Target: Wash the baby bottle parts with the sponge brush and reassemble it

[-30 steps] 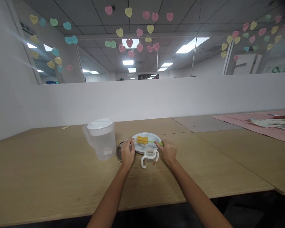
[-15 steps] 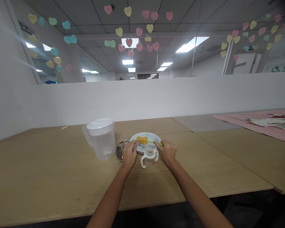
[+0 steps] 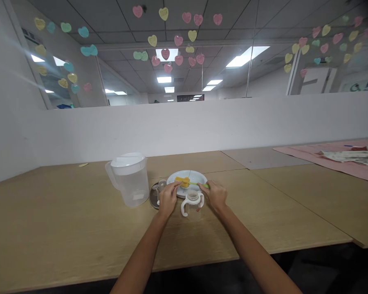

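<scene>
My right hand (image 3: 217,194) is closed around the green handle of a bottle brush (image 3: 190,183) with a yellow sponge head. The sponge head lies over a white plate (image 3: 199,176). My left hand (image 3: 168,199) is pinched at the sponge's left end; what its fingertips hold is too small to make out. Just in front of the plate, between my wrists, stands a clear baby bottle (image 3: 192,206) without a lid, with a white two-handled ring. Left of my left hand is a dark round tray (image 3: 153,199) bearing small clear parts, partly hidden by that hand.
A translucent lidded pitcher (image 3: 130,179) stands left of the tray. To the far right a pink cloth (image 3: 294,153) carries patterned fabric and a blue pen. The wooden table (image 3: 79,228) meets a white wall, with glass above it bearing heart-shaped notes.
The sponge head has turned and shifted slightly against my left fingertips. Both hands stay nearly in place, and the bottle, plate and pitcher have not moved.
</scene>
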A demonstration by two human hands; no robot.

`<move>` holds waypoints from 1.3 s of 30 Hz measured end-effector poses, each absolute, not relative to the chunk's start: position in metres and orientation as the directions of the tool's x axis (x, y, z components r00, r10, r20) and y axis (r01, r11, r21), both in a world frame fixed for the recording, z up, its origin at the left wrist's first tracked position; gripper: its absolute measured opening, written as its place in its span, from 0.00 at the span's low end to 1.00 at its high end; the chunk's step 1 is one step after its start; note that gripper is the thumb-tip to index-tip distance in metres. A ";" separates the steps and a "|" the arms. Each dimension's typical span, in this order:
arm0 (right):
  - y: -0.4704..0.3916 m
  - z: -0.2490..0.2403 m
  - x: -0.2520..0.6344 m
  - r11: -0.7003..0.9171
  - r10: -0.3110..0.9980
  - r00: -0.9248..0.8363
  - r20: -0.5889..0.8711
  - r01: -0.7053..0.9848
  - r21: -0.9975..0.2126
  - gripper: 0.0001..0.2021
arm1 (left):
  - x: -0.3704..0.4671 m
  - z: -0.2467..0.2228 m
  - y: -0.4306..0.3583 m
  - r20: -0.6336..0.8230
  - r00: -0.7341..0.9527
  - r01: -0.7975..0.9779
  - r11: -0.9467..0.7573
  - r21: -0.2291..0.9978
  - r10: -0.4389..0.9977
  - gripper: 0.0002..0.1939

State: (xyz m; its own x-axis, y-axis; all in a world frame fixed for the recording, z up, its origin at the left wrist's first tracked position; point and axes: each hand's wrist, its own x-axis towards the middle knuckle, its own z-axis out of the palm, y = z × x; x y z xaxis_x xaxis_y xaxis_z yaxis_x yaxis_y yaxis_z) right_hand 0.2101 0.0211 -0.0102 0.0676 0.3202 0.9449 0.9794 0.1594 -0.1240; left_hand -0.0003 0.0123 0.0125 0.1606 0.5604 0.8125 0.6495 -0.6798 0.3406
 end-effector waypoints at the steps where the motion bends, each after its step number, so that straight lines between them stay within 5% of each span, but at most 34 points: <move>1: 0.021 -0.010 0.210 0.161 0.316 0.065 0.947 0.980 -0.121 0.27 | 0.000 0.012 0.013 0.807 0.158 0.647 -0.676 0.351 0.570 0.13; 12: 0.020 -0.010 0.209 0.174 0.321 0.071 0.944 0.976 -0.133 0.27 | 0.002 0.011 0.012 0.721 0.059 0.561 -0.620 0.548 0.690 0.17; 33: 0.020 -0.009 0.209 0.191 0.341 0.052 0.939 0.974 -0.123 0.27 | 0.004 0.015 0.010 0.743 0.146 0.476 -0.705 0.526 0.653 0.12; 39: 0.020 -0.008 0.209 0.201 0.345 0.052 0.937 0.971 -0.127 0.26 | 0.003 0.016 0.010 0.801 -0.039 0.530 -0.668 0.523 0.597 0.11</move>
State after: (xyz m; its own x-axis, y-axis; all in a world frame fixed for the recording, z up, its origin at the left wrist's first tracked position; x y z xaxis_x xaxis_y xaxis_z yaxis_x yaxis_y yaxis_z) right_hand 0.2087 0.0204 -0.0077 0.0516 0.3446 0.9373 0.9713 0.2008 -0.1273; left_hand 0.0025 0.0102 0.0159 -0.0387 0.5971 0.8012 0.5296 -0.6677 0.5232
